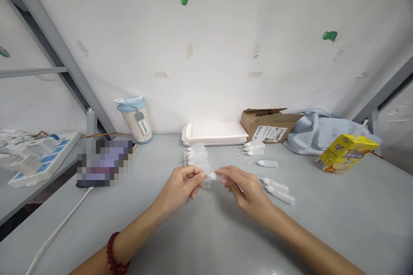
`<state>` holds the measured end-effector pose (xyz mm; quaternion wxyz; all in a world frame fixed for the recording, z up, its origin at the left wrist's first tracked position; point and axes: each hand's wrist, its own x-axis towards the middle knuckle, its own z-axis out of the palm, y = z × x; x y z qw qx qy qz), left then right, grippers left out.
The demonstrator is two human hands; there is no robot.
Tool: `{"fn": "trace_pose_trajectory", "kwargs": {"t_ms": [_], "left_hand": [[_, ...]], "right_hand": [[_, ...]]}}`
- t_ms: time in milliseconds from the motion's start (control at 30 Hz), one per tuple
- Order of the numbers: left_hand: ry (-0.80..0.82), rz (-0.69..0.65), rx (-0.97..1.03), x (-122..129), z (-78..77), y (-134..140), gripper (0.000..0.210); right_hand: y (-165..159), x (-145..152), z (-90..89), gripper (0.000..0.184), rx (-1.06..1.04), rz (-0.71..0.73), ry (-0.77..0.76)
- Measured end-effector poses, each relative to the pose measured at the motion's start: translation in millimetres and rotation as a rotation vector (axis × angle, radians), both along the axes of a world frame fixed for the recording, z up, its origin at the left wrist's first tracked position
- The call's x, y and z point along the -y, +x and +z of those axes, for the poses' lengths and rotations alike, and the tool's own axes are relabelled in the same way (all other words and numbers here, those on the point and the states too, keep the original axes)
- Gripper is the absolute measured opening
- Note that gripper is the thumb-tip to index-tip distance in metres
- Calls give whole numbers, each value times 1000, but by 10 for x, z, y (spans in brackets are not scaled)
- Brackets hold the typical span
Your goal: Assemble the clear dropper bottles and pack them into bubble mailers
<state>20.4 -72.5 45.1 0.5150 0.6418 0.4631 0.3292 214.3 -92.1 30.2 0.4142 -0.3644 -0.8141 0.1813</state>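
Note:
Near the table's centre, my right hand [243, 184] pinches a small clear plastic squeeze bottle [218, 176], its white nozzle end pointing left. My left hand [183, 182] is closed in a pinch right at that nozzle end. A tiny brass-coloured bit shows at its fingertips, too small to name. Just beyond my left hand lies a row of similar bottles [196, 154], partly hidden by the hands. To the right, more bottles with thin white cap strings lie on the table: a single one [267, 163] and a pair [280, 194] by my right hand.
At the back stand a stack of white trays [216, 132], an opened cardboard box [271, 126] and a tumbler [135, 120]. A blue cloth [318, 131] and yellow drink carton [346, 153] are right. A phone [106, 163] with its cable and a power strip [45, 161] lie left.

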Motion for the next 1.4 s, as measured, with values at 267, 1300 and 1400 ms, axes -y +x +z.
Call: {"fn": "trace_pose_trajectory", "kwargs": {"t_ms": [267, 1300, 1400], "left_hand": [[45, 1, 14, 30, -15, 47, 23], [-2, -42, -47, -35, 18, -20, 22], [111, 27, -108, -109, 40, -97, 21]], "right_hand": [[0, 1, 20, 28, 14, -69, -146], [37, -5, 93, 24, 78, -57, -280], [167, -102, 176, 30, 134, -161, -255]]}}
